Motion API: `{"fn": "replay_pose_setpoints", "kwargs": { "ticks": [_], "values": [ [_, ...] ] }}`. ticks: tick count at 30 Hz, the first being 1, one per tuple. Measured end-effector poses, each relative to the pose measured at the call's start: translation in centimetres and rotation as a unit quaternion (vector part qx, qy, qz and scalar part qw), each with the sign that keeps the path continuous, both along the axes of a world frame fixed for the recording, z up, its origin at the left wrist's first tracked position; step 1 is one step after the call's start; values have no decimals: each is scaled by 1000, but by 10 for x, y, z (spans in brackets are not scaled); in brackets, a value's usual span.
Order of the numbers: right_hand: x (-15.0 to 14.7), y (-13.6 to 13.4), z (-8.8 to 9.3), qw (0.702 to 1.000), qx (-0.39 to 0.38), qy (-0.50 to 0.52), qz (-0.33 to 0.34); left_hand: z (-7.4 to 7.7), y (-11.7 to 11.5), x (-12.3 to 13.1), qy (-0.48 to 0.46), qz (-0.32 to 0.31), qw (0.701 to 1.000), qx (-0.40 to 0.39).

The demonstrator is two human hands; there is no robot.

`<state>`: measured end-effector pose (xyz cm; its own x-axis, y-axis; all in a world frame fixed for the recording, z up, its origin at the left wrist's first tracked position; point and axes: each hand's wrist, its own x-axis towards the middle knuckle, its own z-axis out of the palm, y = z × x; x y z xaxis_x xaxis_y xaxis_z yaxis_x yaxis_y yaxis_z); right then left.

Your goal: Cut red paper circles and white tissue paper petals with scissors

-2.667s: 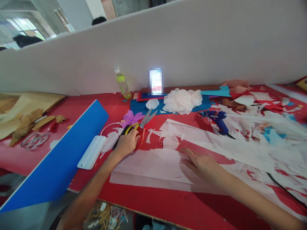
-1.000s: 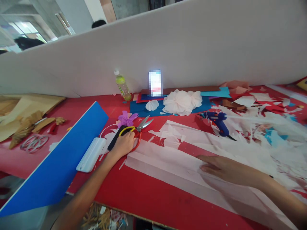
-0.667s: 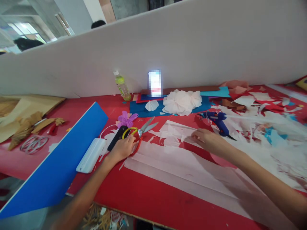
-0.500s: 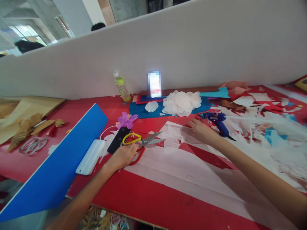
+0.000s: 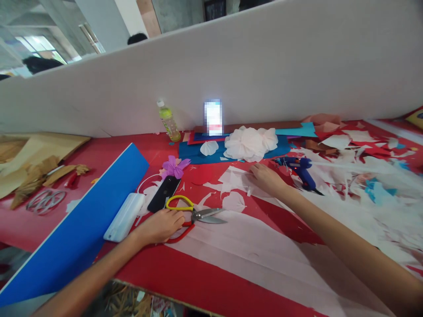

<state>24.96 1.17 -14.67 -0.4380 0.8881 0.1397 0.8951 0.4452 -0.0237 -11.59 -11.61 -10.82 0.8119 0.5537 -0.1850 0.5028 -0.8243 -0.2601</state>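
My left hand is closed on the handles of a pair of scissors, one loop yellow and the other red. Their blades lie slightly apart and point right over a long pale pink paper sheet. My right hand reaches forward with its fingertips pinched at the edge of an angular pale paper scrap. Just left of centre, a petal-shaped pale paper piece lies near the blade tips. Beyond my right hand sits a large pale paper flower, with a single ruffled petal to its left.
A blue glue gun lies right of my right hand, beside heaped paper scraps. On the left are a black phone, a purple paper flower, a white power bank and a slanted blue board. A bottle stands behind.
My left hand and the scissors have shifted left and slightly nearer me. My right hand has moved left with the paper scrap, baring more of the petal-shaped piece and the red table.
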Motion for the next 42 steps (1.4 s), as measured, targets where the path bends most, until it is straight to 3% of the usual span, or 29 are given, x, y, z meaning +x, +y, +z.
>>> {"fn": "replay_pose_setpoints", "kwargs": {
  "ticks": [5, 9, 12, 17, 23, 34, 37, 40, 42],
  "values": [
    [-10, -5, -1, 999, 38, -4, -25, 13, -1, -3, -21, 8, 999, -22],
    [-19, -10, -1, 998, 51, -6, -43, 22, 8, 16, -40, 12, 999, 14],
    [-25, -11, -5, 997, 54, -4, -54, 20, 21, 50, -76, 39, 995, 57],
    [-31, -8, -9, 997, 44, 2, -61, 15, 34, 125, -160, 89, 983, 26],
    [-33, -2, -5, 997, 25, 8, -66, 17, 29, 178, -118, 132, 984, -13],
    [-33, 7, 4, 994, -20, 63, -91, -1, 22, 192, -100, 95, 990, 39],
    [-33, 10, 6, 990, -34, 90, -101, 1, 23, 192, -106, 82, 991, 14],
    [-32, 13, 6, 986, -48, 123, -106, 9, 28, 189, -151, 143, 977, -37],
    [-30, 15, 6, 981, -59, 147, -112, 15, 36, 182, -225, 215, 948, -71]
  ]
}}
